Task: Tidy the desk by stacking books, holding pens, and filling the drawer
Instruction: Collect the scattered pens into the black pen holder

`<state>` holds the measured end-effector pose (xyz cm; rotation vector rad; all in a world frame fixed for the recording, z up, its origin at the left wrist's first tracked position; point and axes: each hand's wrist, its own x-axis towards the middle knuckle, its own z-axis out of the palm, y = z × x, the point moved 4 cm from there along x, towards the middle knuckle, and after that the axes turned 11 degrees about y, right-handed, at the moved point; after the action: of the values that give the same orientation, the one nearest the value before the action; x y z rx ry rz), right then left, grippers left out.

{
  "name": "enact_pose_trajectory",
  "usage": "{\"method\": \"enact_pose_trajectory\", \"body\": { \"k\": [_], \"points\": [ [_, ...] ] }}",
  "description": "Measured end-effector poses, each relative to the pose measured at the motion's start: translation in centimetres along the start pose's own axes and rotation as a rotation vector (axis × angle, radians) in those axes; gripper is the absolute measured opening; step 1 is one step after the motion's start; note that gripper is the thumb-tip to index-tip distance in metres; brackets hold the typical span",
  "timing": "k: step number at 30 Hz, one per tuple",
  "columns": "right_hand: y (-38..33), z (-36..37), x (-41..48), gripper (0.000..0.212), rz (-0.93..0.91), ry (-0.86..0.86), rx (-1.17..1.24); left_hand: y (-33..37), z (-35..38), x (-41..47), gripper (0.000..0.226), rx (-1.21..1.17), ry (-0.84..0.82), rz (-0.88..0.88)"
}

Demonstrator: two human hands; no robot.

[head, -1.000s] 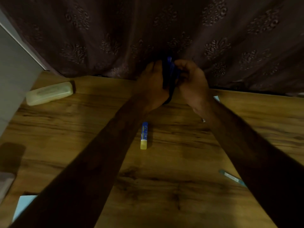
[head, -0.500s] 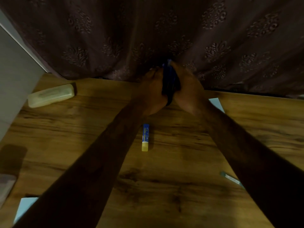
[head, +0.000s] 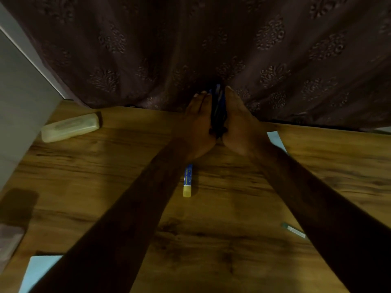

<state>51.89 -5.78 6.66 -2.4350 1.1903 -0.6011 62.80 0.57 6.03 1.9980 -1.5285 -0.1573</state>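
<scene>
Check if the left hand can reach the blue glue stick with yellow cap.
Probably not yet: left hand and right hand press a bundle of dark blue pens between flat palms. The yellow-capped blue glue stick lies uncovered beside the left forearm; nothing else blocks it.

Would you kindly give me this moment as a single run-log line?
step: pens held upright between palms | left hand: flat against pens | right hand: flat against pens | glue stick: lying on desk

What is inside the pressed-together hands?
A dark blue bundle, probably pens, is pressed between the left hand and right hand. The palms cover its sides, so the count cannot be told.
</scene>
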Motion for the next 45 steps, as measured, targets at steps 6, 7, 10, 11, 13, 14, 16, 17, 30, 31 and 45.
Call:
{"method": "enact_pose_trajectory", "body": {
  "k": [6, 7, 10, 11, 13, 14, 16, 17, 30, 31, 45],
  "points": [
    [-0.9, -1.8, -1.2, 0.096, -0.017, 0.067, -0.122, 1.5, -1.8, -0.8, 0.087, 0.041, 0.03, 0.042],
    [-1.3, -2.1, -1.4, 0.096, -0.025, 0.072, -0.132, 1.8, -2.2, -0.9, 0.091, 0.041, 0.037, 0.049],
    [-2.1, -3.0, -2.0, 0.093, -0.064, 0.085, -0.158, 2.3, -2.9, -1.5, 0.085, 0.034, 0.037, 0.062],
    [-2.4, -3.3, -2.3, 0.092, -0.078, 0.089, -0.169, 2.5, -3.2, -1.7, 0.084, 0.033, 0.03, 0.063],
    [-2.7, -3.8, -2.9, 0.09, -0.088, 0.085, -0.187, 2.9, -3.7, -2.2, 0.087, 0.037, 0.02, 0.072],
    [-2.9, -4.2, -3.3, 0.089, -0.091, 0.083, -0.195, 3.2, -4.0, -2.5, 0.089, 0.041, 0.017, 0.081],
    [-3.1, -4.7, -3.9, 0.089, -0.096, 0.083, -0.208, 3.7, -4.4, -2.9, 0.093, 0.044, 0.011, 0.089],
    [-3.2, -5.0, -4.2, 0.089, -0.098, 0.086, -0.212, 3.8, -4.6, -3.2, 0.094, 0.045, 0.004, 0.09],
    [-1.6, -9.1, -9.3, 0.081, -0.135, 0.066, -0.201, 8.7, -4.5, -7.7, 0.082, 0.125, -0.025, 0.144],
    [-1.3, -9.3, -9.8, 0.08, -0.144, 0.061, -0.191, 9.1, -4.2, -8.1, 0.082, 0.133, -0.032, 0.14],
    [12.7, -13.8, -23.4, 0.072, 0.048, -0.072, -0.075, 19.8, 6.4, -18.0, 0.086, 0.174, -0.276, 0.118]
  ]
}}
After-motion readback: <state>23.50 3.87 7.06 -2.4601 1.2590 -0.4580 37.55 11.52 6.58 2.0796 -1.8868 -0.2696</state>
